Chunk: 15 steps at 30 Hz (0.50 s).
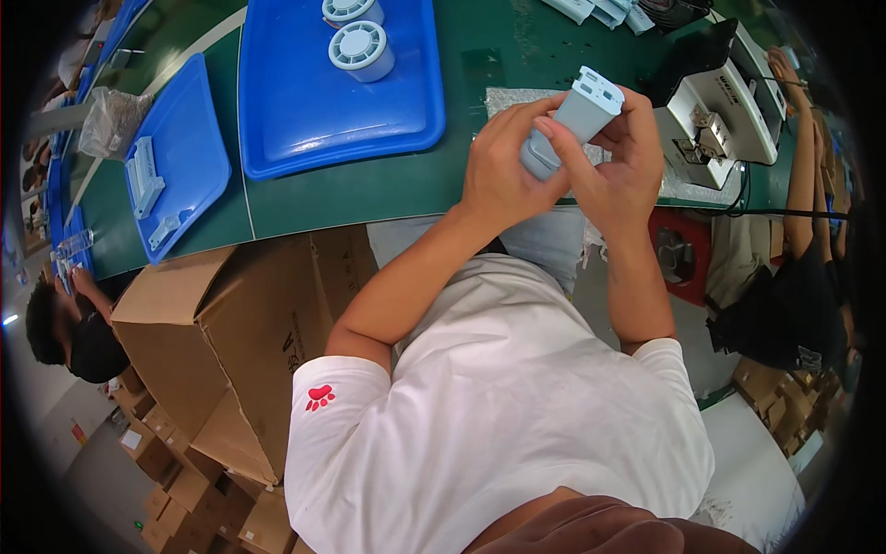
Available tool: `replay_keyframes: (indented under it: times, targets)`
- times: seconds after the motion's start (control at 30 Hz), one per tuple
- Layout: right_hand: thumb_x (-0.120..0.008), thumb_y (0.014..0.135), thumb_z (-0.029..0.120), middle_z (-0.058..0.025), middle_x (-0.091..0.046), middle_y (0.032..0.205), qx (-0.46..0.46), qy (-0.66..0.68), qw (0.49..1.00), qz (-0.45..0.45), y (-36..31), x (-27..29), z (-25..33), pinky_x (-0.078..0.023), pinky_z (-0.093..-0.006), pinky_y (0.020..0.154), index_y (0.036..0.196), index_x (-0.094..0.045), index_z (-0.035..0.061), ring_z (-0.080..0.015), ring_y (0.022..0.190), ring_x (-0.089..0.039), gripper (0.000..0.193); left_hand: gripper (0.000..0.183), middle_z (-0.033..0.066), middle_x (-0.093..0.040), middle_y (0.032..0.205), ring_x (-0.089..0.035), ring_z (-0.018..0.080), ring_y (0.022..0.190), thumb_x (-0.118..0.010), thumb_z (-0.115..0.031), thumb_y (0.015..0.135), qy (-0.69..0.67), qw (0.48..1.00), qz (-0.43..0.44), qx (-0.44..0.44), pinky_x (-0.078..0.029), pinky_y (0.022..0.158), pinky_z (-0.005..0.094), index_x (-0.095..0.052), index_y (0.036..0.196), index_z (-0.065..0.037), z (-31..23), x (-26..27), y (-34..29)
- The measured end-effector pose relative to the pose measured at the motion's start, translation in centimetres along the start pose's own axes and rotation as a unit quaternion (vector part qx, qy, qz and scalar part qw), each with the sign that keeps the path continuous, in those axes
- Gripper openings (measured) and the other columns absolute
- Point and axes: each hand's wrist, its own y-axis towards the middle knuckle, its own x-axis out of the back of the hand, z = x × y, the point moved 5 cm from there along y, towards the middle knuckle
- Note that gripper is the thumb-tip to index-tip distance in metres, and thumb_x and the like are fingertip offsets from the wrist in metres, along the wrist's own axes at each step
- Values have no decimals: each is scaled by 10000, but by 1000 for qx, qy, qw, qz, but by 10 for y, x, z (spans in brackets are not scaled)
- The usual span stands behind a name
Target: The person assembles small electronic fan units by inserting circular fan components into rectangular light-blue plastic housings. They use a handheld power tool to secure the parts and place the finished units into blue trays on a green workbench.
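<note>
Between both hands I hold a light blue plastic housing (587, 106), boxy and tilted, its slotted end pointing up and to the right. My left hand (508, 162) is closed round its lower left side. On the other side, my right hand (628, 162) grips it, with the thumb laid across its front and the fingers behind. The housing is above the near edge of the green table (305, 208). Just right of my hands stands a white and black machine (715, 111) with a metal fixture on its front.
A large blue tray (346, 152) bears two round, vented light blue parts (362, 52). Further left, a smaller blue tray (198, 120) holds long pale parts (145, 180). An open cardboard box (268, 342) stands below the table edge. People work at both sides.
</note>
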Motion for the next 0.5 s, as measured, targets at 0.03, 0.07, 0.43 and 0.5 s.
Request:
replay_keyframes:
  times: [0.03,0.07,0.43,0.5]
  targets:
    - [-842,815,32,-112,-713,1054,0,-7,1000,2,1,0,1,-595,-285,806,1199,-552,0,-180,955,-733,482,516,159,-714,1097,-695,353,970,-812,-141,715,3,1000,4,4,-555,837,416,-659,1196,-35,1,0,-1]
    - [-854,808,61,-106,-715,1036,1,-1,1000,-2,1,0,0,-602,-286,788,1186,-570,-1,-178,937,-734,476,522,158,-712,1099,-693,354,971,-814,-142,716,6,1000,8,8,-555,839,416,-654,1202,-37,2,0,-1]
    - [-845,817,52,-118,-730,1039,20,-49,998,38,5,-7,8,-587,-290,821,1219,-543,-7,-173,943,-732,506,630,160,-696,1105,-678,374,995,-839,-149,710,2,1000,-2,-3,-535,879,436,-583,1273,-29,9,0,-5]
    - [-851,811,59,-126,-724,1071,5,-24,999,30,1,-4,4,-583,-301,843,1215,-548,-4,-179,968,-724,509,681,162,-682,1151,-670,380,1027,-835,-145,716,4,1000,29,-2,-524,912,444,-553,1325,-30,8,1,-4]
